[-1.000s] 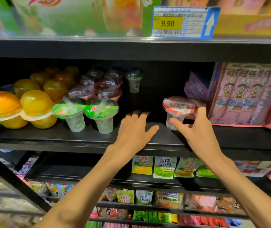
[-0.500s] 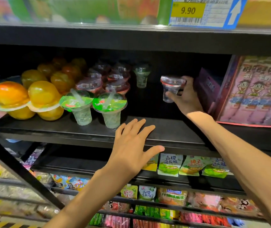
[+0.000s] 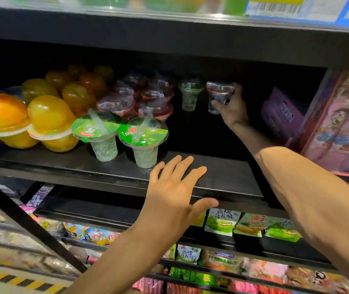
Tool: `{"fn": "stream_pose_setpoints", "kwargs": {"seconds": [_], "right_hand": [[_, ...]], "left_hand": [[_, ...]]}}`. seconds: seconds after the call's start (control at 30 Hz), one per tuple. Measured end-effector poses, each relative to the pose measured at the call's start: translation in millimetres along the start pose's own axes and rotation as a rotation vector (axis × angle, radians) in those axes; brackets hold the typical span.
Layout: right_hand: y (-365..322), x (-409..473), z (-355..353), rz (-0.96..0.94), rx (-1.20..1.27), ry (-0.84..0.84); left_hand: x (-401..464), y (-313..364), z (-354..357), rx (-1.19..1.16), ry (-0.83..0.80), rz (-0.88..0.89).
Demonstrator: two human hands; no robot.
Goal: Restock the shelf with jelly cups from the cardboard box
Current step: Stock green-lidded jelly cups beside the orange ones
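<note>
Currently I see the right hand (image 3: pixel 232 111) deep at the back of the black shelf (image 3: pixel 222 179), fingers wrapped around a clear jelly cup (image 3: pixel 219 96) with a dark lid. That cup sits just beside a green-lidded cup (image 3: pixel 190 95) at the rear; can't tell if it touches the shelf. Left hand (image 3: pixel 173 189) lies flat, fingers spread, on the shelf's front edge, near two green-lidded jelly cups (image 3: pixel 143 141). Orange fruit-shaped jellies (image 3: pixel 48 119) fill the left side.

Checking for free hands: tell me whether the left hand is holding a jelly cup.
No, the left hand lies flat and open on the shelf edge; only the right hand grips a cup.
</note>
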State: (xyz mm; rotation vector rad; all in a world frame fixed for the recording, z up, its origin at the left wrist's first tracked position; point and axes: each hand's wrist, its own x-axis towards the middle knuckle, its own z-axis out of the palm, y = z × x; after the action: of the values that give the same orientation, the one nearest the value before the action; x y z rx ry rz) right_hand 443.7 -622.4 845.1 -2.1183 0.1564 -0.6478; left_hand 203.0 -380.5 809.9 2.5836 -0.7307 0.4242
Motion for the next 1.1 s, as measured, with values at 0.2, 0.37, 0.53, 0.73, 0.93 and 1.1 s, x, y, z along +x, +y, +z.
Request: {"fn": "stream_pose_setpoints", "kwargs": {"seconds": [0.2,0.37,0.53,0.73,0.93,1.1], "right_hand": [[9.0,7.7,4.4,-0.003,0.010,-0.029],[2.3,1.3,-3.8,0.051,-0.061,-0.075],[-5.3,-20.9,-19.2,0.084,-0.160,-0.127],[-21.3,-81.4,-52.1,-0.066,-0.381,-0.241],[-45.0,-152.9,-87.3,0.013,-0.602,-0.376],[-67.6,-225.8,-113.5,-0.056,-0.700,-0.277]], "left_hand": [[-0.7,-2.4,4.3,0.069,0.055,0.056],[4.5,2.9,-10.4,0.052,-0.179,-0.050],[6.3,4.9,-13.9,0.095,-0.212,-0.044],[2.6,6.7,-16.1,0.119,-0.183,-0.023],[-3.2,3.5,-17.7,0.130,-0.175,0.045],[-27.6,-14.4,-23.4,0.144,-0.099,0.168]]}}
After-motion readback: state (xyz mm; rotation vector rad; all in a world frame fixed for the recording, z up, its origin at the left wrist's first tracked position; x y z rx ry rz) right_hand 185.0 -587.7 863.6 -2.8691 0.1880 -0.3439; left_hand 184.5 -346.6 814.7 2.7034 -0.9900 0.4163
